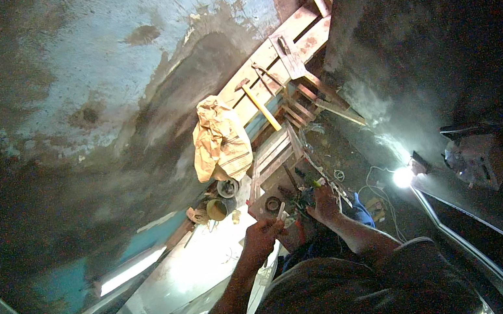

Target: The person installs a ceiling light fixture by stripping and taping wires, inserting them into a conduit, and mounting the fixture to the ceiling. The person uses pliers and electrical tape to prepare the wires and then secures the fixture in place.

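Observation:
My left hand (262, 239) is closed round a short white stick-like piece (281, 210) that points up from the fingers; its exact kind I cannot make out. To its right my right hand (324, 203) reaches over a dark jumble of small items, its fingers curled near a small green thing (319, 182). Whether that hand grips anything is hidden by shadow. A dark roll of tape (272, 203) lies just beyond my left hand on a small board-like surface (261, 207).
Ahead, a plank bench (306, 21) carries a yellow-handled hammer (258, 104), pincers (262, 76) and a plastering float (288, 56). A crumpled paper sack (220, 139) stands left of it, near buckets (216, 210). A bright lamp (403, 177) and cable (375, 170) are at right.

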Demonstrator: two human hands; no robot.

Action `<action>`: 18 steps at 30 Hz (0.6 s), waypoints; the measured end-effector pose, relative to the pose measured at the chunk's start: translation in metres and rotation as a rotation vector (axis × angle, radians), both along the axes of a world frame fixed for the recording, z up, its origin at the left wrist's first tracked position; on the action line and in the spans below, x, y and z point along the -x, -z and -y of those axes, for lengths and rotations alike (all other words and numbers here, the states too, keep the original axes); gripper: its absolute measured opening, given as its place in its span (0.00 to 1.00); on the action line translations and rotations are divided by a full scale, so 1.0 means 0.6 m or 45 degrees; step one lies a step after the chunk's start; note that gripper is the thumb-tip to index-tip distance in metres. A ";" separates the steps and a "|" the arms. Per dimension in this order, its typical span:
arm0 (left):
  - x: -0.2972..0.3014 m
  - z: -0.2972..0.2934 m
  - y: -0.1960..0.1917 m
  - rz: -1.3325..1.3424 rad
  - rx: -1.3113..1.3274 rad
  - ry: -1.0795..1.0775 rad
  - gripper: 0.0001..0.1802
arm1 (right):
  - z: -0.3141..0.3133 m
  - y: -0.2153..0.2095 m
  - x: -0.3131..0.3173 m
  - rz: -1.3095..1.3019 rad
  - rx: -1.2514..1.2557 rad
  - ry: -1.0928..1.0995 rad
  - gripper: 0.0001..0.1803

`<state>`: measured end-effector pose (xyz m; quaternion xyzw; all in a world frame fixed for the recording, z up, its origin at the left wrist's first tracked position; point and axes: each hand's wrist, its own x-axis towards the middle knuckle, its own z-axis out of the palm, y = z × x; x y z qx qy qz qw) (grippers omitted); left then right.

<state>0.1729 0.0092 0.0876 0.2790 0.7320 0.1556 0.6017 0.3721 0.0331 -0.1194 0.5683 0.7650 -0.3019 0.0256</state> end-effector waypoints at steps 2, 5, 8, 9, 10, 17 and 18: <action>0.002 0.003 0.000 0.055 0.069 -0.049 0.22 | 0.005 0.008 -0.001 -0.043 -0.060 0.009 0.43; 0.010 0.004 0.000 0.019 0.004 -0.035 0.21 | 0.002 0.011 -0.005 -0.045 0.025 0.027 0.42; 0.020 0.010 0.012 -0.014 -0.014 -0.055 0.21 | -0.008 -0.007 -0.007 -0.195 -0.057 0.073 0.37; 0.025 0.013 0.019 -0.014 0.005 -0.070 0.20 | -0.013 -0.018 -0.007 -0.237 -0.115 0.092 0.34; 0.027 0.018 0.028 -0.054 -0.004 -0.005 0.21 | -0.017 -0.032 -0.004 -0.227 -0.074 0.105 0.31; 0.013 0.031 0.074 -0.119 -0.230 0.307 0.22 | -0.041 -0.158 0.021 -1.317 0.310 -0.094 0.18; 0.008 0.029 0.070 -0.086 -0.249 0.336 0.22 | -0.044 -0.171 0.023 -1.328 0.267 -0.250 0.17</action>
